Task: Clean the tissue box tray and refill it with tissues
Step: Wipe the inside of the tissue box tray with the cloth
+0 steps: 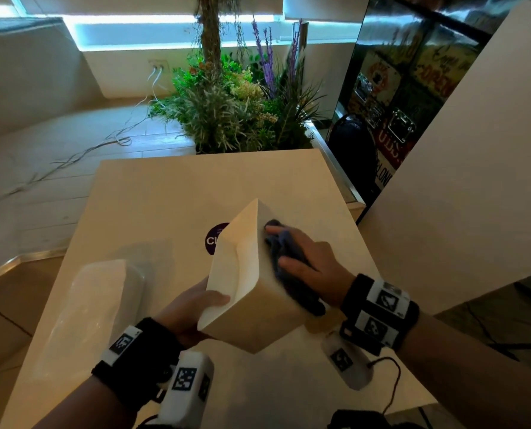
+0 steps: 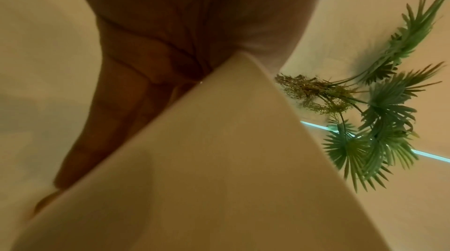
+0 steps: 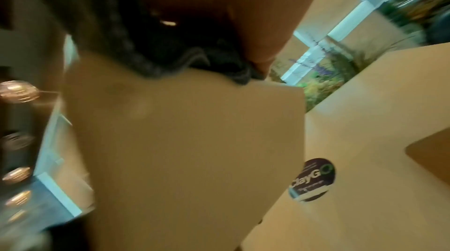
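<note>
A cream tissue box tray [image 1: 251, 289] is held tilted above the table, one corner pointing up. My left hand [image 1: 196, 308] grips its near lower end, thumb over the edge; the left wrist view shows my fingers [image 2: 136, 85] behind the tray wall [image 2: 207, 168]. My right hand [image 1: 301, 258] presses a dark blue cloth [image 1: 284, 261] against the tray's right face, fingers curled over the cloth. In the right wrist view the cloth [image 3: 175, 58] lies bunched on the tray side [image 3: 190, 149]. A clear-wrapped pack of tissues [image 1: 94, 301] lies on the table to the left.
The beige table [image 1: 171, 193] carries a round purple sticker [image 1: 214, 239] behind the tray. Potted plants [image 1: 236, 103] stand beyond the far edge. A tall white panel [image 1: 474, 165] and a dark glass screen rise at the right. A black cable lies near the table's right front.
</note>
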The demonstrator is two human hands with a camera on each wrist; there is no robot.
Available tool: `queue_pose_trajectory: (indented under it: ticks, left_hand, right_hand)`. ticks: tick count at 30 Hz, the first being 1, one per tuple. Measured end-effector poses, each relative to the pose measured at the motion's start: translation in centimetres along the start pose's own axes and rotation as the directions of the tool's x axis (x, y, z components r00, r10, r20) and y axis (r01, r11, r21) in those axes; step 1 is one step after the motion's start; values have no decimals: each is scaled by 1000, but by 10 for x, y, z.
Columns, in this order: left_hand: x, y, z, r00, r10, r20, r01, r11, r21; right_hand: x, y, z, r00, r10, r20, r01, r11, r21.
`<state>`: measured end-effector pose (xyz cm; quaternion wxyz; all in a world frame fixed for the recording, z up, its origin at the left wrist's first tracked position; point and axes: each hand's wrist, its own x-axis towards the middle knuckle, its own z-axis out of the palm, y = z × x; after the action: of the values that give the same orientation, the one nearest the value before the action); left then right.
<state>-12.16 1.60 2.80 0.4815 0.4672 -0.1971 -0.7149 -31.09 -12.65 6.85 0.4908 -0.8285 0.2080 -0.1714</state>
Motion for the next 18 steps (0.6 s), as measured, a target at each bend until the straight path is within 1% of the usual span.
queue_pose_trajectory:
  ticks: [2, 3, 4, 5, 7, 8, 9, 10, 11, 12, 13, 14, 16, 18]
  left_hand:
    - [-3, -2, -2, 1000, 1, 22, 0, 1000, -22]
    - [-4, -2, -2, 999, -8, 33, 9, 1000, -26]
    - [-5, -2, -3, 999, -19, 37, 20, 1000, -19]
    - [-5, -2, -3, 999, -29, 34, 29, 1000, 2]
    - [-4, -2, -5, 997, -66, 27, 64, 995, 78]
    - [-4, -2, -5, 996, -85, 23, 82, 991, 109]
    - [-4, -1, -6, 996, -90, 19, 86, 988, 128]
    - [-4, 0, -8, 997, -81, 11, 79, 987, 141]
    - [-6, 2, -8, 998, -63, 0, 62, 986, 157]
    - [-7, 3, -9, 999, -42, -15, 44, 984, 173]
    - [-6, 4, -11, 999, -23, -30, 29, 982, 184]
    - [-5, 5, -12, 999, -12, -44, 20, 983, 184]
    - [-2, 6, -12, 998, -3, -69, 12, 990, 144]
    - [4, 5, -10, 996, 11, -83, -3, 995, 95]
  right_hand:
    - [-10, -6, 4, 981, -166, 98, 173, 982, -70]
    - [-10, -7, 4, 970, -213, 120, 224, 970, -92]
    - [-5, -8, 2, 967, -227, 115, 240, 965, -110]
    - [3, -5, -1, 972, -214, 96, 225, 967, -118]
    - [26, 9, -8, 990, -144, -3, 143, 979, -144]
    - [38, 16, -13, 994, -82, -68, 72, 988, -137]
    - [49, 25, -20, 993, 21, -117, -33, 995, -98]
    - [56, 31, -26, 978, 156, -138, -160, 987, -15]
    - [60, 35, -31, 953, 277, -121, -268, 960, 86]
    - [60, 40, -33, 932, 349, -93, -333, 930, 154]
    - [55, 41, -34, 926, 367, -83, -352, 923, 159]
    - [48, 37, -32, 939, 333, -89, -323, 941, 105]
    - [32, 28, -19, 973, 186, -136, -188, 982, -2]
    - [18, 16, 1, 981, 97, -166, -98, 995, -2]
